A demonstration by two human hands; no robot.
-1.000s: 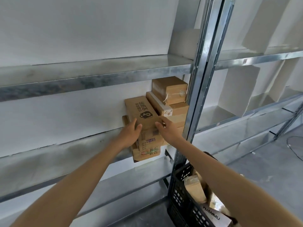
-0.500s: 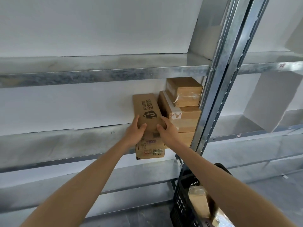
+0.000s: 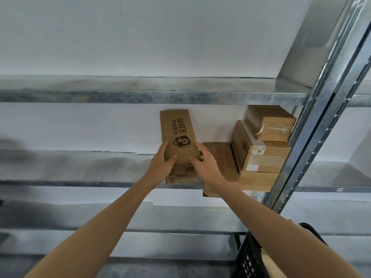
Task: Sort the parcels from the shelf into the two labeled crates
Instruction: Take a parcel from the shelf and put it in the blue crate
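In the head view, both of the person's bare arms reach up from the bottom of the frame to the middle of a metal shelf (image 3: 80, 167). The left hand (image 3: 161, 164) and the right hand (image 3: 205, 164) hold a printed parcel (image 3: 177, 131) between them at the centre of the frame. It is a long brown carton with a black bag logo and dark lettering on its upper face. The left hand's fingers (image 3: 164, 147) are clamped along its left edge, with the thumb on top. The right hand's fingers (image 3: 198, 147) are clamped on its right edge in the same way.

The parcel's near end lies over a labelled box (image 3: 183, 177) at the shelf's front edge; whether the two touch cannot be told. Just right of the hands a flat box (image 3: 223, 161) lies on the shelf, its near end overhanging the edge. Beside it, at centre right, a stack of three parcels (image 3: 259, 155) stands against the upright post (image 3: 321, 109).

An upper shelf (image 3: 140, 93) crosses the frame above, in front of a white wall (image 3: 140, 37). A black crate (image 3: 248, 257) shows at the lower right, partly behind the right forearm.
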